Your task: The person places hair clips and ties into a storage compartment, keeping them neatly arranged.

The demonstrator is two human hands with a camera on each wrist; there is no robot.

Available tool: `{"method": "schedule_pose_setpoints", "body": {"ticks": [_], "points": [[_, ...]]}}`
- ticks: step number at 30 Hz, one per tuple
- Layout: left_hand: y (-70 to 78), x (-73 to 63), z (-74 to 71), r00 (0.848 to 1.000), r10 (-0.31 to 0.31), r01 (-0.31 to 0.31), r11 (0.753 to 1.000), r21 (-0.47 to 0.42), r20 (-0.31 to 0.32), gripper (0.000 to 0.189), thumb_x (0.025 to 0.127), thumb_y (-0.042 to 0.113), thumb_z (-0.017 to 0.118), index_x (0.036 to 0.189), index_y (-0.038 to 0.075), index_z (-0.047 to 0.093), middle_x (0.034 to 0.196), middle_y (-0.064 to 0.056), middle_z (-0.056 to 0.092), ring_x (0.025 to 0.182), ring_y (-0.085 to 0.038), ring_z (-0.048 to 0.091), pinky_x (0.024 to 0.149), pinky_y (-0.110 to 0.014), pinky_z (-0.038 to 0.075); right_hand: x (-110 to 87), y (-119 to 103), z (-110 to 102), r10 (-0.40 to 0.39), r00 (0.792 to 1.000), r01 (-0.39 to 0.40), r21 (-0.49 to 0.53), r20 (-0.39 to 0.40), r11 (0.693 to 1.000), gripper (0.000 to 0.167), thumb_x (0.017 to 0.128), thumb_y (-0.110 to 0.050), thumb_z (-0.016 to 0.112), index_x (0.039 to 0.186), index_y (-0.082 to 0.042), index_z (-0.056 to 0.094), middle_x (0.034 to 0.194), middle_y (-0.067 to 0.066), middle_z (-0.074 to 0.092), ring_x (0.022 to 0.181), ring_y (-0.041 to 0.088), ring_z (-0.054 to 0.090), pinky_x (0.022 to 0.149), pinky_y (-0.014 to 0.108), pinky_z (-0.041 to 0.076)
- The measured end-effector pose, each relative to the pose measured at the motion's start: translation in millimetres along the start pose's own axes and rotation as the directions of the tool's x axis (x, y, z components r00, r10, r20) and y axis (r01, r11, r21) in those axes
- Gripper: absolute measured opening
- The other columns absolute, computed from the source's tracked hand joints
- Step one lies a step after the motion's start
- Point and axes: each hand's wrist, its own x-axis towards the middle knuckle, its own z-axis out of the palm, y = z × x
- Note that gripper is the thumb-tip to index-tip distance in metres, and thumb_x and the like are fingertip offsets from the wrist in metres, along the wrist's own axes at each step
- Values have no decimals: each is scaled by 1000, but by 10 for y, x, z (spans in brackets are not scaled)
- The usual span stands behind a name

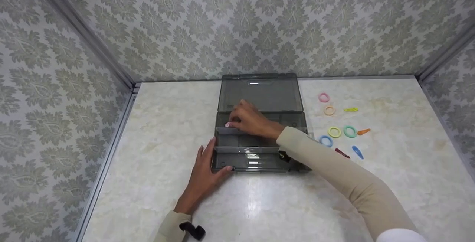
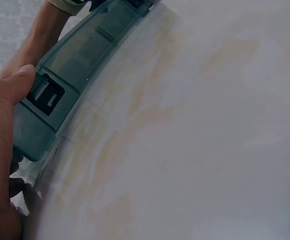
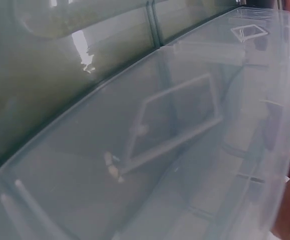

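Observation:
A dark translucent storage box (image 1: 237,169) lies with its lid (image 1: 261,95) folded back toward the wall. Two pale dividers split it into three long compartments. My left hand (image 1: 204,173) holds its front left corner, fingers along the left side and thumb on the front edge by a latch (image 2: 47,95). Over the rear divider (image 1: 256,131), at its left end, my right hand (image 1: 252,121) pinches a small pink-and-white piece (image 1: 227,124), mostly hidden by the fingers. In the right wrist view a clear divider (image 3: 185,145) fills much of the picture, with that hand at the right edge.
Right of the box lie several hair ties, among them a pink hair tie (image 1: 324,97) and a green hair tie (image 1: 350,131). Near them are several snap hair clips, including a yellow clip (image 1: 350,109) and a blue clip (image 1: 357,152). Patterned walls (image 1: 245,23) border the marbled table (image 1: 156,130).

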Motion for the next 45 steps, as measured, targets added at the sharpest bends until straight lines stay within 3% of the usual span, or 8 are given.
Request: {"method": "schedule_pose_setpoints", "body": {"ticks": [16, 23, 30, 35, 38, 45], "points": [[-21, -9, 15, 999, -37, 37, 999, -1, 1, 108, 95, 57, 83, 178, 24, 24, 179, -13, 34, 163, -58, 18, 123, -77, 29, 66, -20, 28, -31, 999, 33, -70, 27, 997, 20, 102, -27, 82, 110, -9, 88, 109, 9, 79, 101, 28, 56, 90, 48, 49], [-7, -6, 7, 1000, -15, 15, 1000, 7, -1, 107, 96, 55, 82, 178, 17, 23, 179, -13, 32, 164, -55, 19, 128, -71, 26, 106, -25, 50, -54, 998, 57, -95, 33, 994, 20, 103, -28, 82, 105, -9, 88, 103, 9, 77, 100, 28, 55, 91, 48, 47], [6, -4, 2, 1000, -22, 22, 1000, 11, -3, 106, 96, 55, 82, 177, 19, 25, 179, -12, 34, 163, -58, 19, 124, -75, 29, 168, -4, 76, -32, 999, 35, -141, 19, 989, 21, 101, -29, 84, 105, -10, 89, 103, 11, 73, 100, 31, 56, 91, 50, 49], [29, -4, 4, 999, -55, 55, 999, 1, 2, 107, 95, 58, 82, 178, 24, 24, 180, -9, 32, 164, -56, 18, 124, -76, 29, 181, 11, 75, -23, 1000, 26, -156, 18, 987, 18, 98, -23, 87, 109, -9, 88, 106, 11, 74, 105, 31, 60, 113, 52, 47], [31, -6, 2, 998, -62, 62, 998, -1, 2, 107, 94, 59, 82, 178, 25, 24, 180, -8, 32, 164, -56, 17, 124, -76, 29, 168, 17, 59, -22, 999, 26, -162, 26, 986, 19, 99, -21, 86, 113, -9, 87, 113, 11, 75, 112, 31, 62, 118, 52, 44], [9, -17, 0, 998, -55, 55, 998, -2, 5, 108, 95, 60, 81, 178, 25, 23, 180, -9, 31, 164, -57, 17, 123, -77, 28, 23, 71, -57, -22, 999, 28, -171, 38, 985, 20, 102, -20, 83, 116, -6, 86, 113, 13, 74, 109, 32, 59, 105, 50, 51]]}}
